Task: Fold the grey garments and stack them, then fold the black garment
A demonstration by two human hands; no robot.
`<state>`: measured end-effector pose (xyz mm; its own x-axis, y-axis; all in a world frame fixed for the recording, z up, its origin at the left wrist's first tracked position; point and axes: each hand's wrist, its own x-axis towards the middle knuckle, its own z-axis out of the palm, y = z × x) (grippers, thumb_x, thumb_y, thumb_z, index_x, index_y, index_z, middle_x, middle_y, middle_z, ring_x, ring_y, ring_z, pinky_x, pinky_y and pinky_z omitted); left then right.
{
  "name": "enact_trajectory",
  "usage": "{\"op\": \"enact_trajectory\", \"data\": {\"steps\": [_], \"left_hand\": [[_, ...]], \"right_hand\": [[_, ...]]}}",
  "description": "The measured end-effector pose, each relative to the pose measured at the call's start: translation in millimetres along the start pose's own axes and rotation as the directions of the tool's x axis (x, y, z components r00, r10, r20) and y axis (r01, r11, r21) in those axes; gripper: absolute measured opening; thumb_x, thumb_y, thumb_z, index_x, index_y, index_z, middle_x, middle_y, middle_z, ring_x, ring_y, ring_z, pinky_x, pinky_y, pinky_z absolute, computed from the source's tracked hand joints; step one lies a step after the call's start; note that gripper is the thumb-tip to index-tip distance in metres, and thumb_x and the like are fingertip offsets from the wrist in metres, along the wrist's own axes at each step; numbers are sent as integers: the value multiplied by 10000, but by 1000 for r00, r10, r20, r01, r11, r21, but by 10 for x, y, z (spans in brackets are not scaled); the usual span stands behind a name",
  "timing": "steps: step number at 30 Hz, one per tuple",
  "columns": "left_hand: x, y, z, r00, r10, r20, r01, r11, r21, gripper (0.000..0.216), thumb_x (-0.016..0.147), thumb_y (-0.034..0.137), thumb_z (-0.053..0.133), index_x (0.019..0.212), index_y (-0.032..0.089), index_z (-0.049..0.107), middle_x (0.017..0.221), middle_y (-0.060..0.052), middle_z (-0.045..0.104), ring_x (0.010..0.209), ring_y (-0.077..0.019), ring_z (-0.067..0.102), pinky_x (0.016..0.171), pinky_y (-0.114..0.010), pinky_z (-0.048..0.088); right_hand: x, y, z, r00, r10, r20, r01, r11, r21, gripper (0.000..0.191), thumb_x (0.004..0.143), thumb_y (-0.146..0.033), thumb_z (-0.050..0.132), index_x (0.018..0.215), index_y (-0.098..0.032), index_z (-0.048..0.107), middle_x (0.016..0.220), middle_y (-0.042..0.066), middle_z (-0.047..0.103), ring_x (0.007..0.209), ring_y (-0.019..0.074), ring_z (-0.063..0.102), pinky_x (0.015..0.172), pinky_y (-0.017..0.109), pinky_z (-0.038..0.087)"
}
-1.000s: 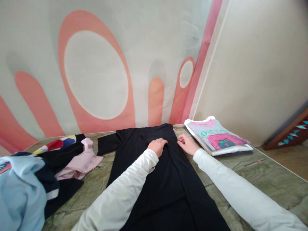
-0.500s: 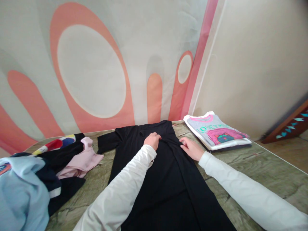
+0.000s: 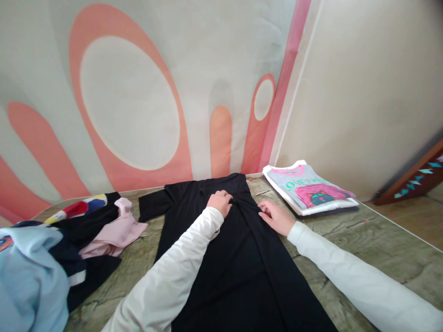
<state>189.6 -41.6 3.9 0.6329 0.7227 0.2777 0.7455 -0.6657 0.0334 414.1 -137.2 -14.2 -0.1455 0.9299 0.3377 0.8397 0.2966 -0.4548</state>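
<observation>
A wall with a peach-and-white mural backs one green-brown marbled table (image 3: 374, 240) in the head view. One black garment (image 3: 238, 267) lies flat down the table's middle, its right side folded inward. The left hand (image 3: 219, 202) rests on its upper part, fingers curled together against the cloth. The right hand (image 3: 274, 216) lies flat at the folded edge, fingers pressed together. One folded stack of shirts (image 3: 308, 190) sits to the right; one loose pile of clothes (image 3: 65, 240) sits to the left.
</observation>
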Motion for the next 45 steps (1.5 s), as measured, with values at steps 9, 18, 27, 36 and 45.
{"op": "enact_trajectory", "data": {"steps": [9, 18, 27, 36, 45], "left_hand": [[-26, 31, 167, 1000, 21, 21, -21, 1000, -9, 356, 854, 348, 406, 1175, 213, 478, 1226, -56, 476, 1121, -207, 419, 893, -355, 359], [-16, 74, 21, 995, 95, 34, -93, 994, -62, 320, 820, 301, 486, 1129, 216, 476, 1159, -65, 487, 1063, -205, 457, 884, -339, 369], [-31, 2, 297, 998, 67, -4, -67, 997, -32, 454, 871, 456, 325, 1278, 257, 347, 1351, -38, 355, 1240, -191, 292, 989, -383, 244], [273, -239, 328, 993, 71, 97, -70, 997, -12, 481, 879, 477, 265, 1316, 279, 296, 1393, -15, 292, 1269, -193, 248, 1006, -397, 219], [347, -145, 244, 995, 1, 96, -2, 1000, 12, 436, 862, 312, 367, 1287, 216, 345, 1374, -77, 320, 1251, -223, 284, 985, -430, 263]], "right_hand": [[-33, -86, -66, 993, 40, 112, -37, 999, -32, 178, 721, -159, 471, 893, -204, 480, 565, -60, 456, 532, 113, 460, 557, 240, 346], [-10, -160, -55, 983, -163, -85, 168, 985, 50, 214, 826, -193, 410, 978, -207, 561, 1036, 73, 554, 984, 185, 515, 880, 354, 401], [-33, -136, 47, 957, -269, 107, 270, 963, 7, 361, 856, -257, 404, 1204, -211, 487, 1244, 73, 495, 1166, 200, 418, 991, 414, 331], [172, 192, 105, 974, -219, 56, 224, 970, -92, 384, 866, -245, 363, 1236, -208, 456, 1297, 67, 444, 1223, 217, 348, 1014, 462, 285], [172, 253, 15, 982, -163, -95, 162, 987, -15, 310, 830, -221, 411, 1107, -198, 547, 1142, 81, 550, 1079, 197, 477, 954, 406, 355]]}}
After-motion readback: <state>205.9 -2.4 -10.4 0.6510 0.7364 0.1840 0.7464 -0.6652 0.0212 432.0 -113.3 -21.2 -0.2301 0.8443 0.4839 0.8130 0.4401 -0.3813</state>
